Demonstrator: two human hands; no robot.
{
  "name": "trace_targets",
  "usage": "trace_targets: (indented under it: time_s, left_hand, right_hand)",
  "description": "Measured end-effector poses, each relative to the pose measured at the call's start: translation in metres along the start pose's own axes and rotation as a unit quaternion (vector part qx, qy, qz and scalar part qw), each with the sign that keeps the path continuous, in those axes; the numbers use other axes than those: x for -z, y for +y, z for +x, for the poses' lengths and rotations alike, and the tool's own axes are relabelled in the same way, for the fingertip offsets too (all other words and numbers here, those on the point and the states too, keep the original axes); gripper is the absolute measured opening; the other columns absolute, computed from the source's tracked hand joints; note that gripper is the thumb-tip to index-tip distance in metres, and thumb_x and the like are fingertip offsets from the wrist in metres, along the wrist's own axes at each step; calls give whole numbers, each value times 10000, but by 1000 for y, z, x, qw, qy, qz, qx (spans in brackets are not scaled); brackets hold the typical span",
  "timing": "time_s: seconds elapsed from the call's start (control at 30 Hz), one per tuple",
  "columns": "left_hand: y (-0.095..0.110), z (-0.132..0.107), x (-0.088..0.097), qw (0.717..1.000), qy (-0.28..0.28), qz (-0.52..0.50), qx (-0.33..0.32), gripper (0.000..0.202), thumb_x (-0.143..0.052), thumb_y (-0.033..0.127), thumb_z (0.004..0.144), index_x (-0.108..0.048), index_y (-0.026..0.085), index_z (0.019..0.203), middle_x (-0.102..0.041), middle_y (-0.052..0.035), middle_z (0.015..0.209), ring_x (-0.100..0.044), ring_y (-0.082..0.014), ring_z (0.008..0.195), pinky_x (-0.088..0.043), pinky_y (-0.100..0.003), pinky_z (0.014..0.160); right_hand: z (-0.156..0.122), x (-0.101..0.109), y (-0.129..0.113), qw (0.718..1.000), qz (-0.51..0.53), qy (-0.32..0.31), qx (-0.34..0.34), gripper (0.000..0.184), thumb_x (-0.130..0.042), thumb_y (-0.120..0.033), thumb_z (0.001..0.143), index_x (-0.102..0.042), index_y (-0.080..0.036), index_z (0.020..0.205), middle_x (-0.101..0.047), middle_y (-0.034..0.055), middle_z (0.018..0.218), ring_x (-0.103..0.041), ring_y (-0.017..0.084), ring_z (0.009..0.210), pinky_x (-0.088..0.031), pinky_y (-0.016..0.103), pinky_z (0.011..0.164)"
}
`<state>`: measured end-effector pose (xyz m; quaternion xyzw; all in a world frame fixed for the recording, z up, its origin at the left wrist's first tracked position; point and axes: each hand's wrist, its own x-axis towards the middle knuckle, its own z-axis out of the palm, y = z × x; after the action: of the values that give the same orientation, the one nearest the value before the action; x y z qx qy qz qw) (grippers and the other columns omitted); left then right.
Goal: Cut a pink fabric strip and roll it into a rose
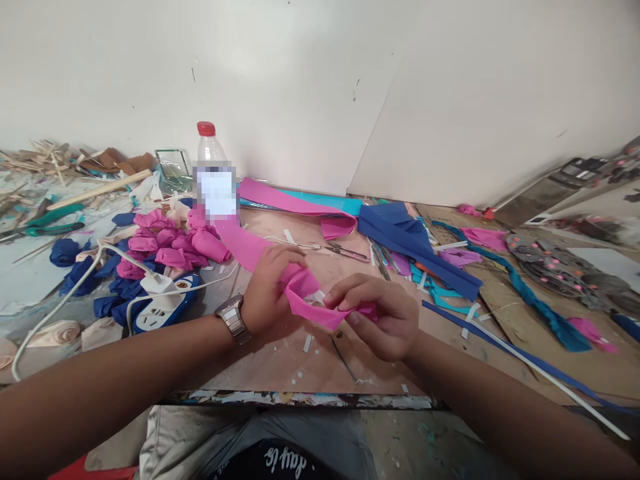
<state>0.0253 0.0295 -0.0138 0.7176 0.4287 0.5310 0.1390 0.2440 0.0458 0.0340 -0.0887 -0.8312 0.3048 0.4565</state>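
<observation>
A long pink strip [245, 245], which looks like cloth or crepe paper, is held up between my two hands above the table. My left hand [273, 290], with a metal watch on the wrist, is closed round the strip where it curls into a loop. Fingers and thumb of my right hand [377, 313] pinch the near edge of that loop. Something whitish shows inside the loop; I cannot make out what it is. Behind my left hand the strip runs back toward the bottle.
Rolled pink flowers [170, 243] and blue ones lie left, near a power strip [165, 303] with a white cable. A red-capped bottle [209, 143] stands behind, a lit screen before it. Blue strips [415, 247], a white stick [550, 377] and green-handled pliers [55, 220] lie around.
</observation>
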Motion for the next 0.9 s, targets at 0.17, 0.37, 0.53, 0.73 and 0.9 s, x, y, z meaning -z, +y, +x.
trace_targets:
  time_s: [0.17,0.37,0.53,0.73,0.9]
  left_hand:
    - [-8,0,-3,998,42,-21,34,216,-560,163,947,-595,216,1154,-653,-130,1334,-612,-250,1286,-493,-478,1109]
    - [-11,-2,-8,997,-42,-23,54,290,-567,121,927,-684,239,1164,-692,-87,1389,-625,-243,1323,-495,-476,1151]
    - [-4,-2,-5,998,-61,-12,31,245,-560,125,923,-737,233,1053,-751,-78,1281,-676,-237,1219,-534,-446,1088]
    - [0,1,1,998,-43,22,31,191,-521,198,957,-706,215,909,-753,-62,912,-669,-228,894,-537,-390,830]
    - [0,3,3,996,-26,39,71,255,-499,306,1025,-680,212,872,-724,-38,824,-640,-199,777,-492,-350,722]
  right_hand:
    - [0,2,-13,993,-59,-50,86,211,-677,-111,851,-696,-199,1043,-786,112,1004,-776,210,864,-652,321,779]
    - [9,-4,-28,978,53,-201,26,128,-633,-175,893,-672,-243,994,-785,101,995,-769,221,901,-647,352,798]
    - [16,9,-32,975,80,-208,-17,113,-631,-149,909,-688,-226,969,-790,94,964,-772,210,886,-639,338,781]
    - [16,42,-1,972,-47,170,-153,40,-741,-289,917,-753,-251,917,-764,31,914,-716,212,830,-587,339,727]
    - [18,67,30,947,-74,248,-192,116,-762,-332,889,-743,-220,871,-659,-5,749,-599,163,638,-499,297,578]
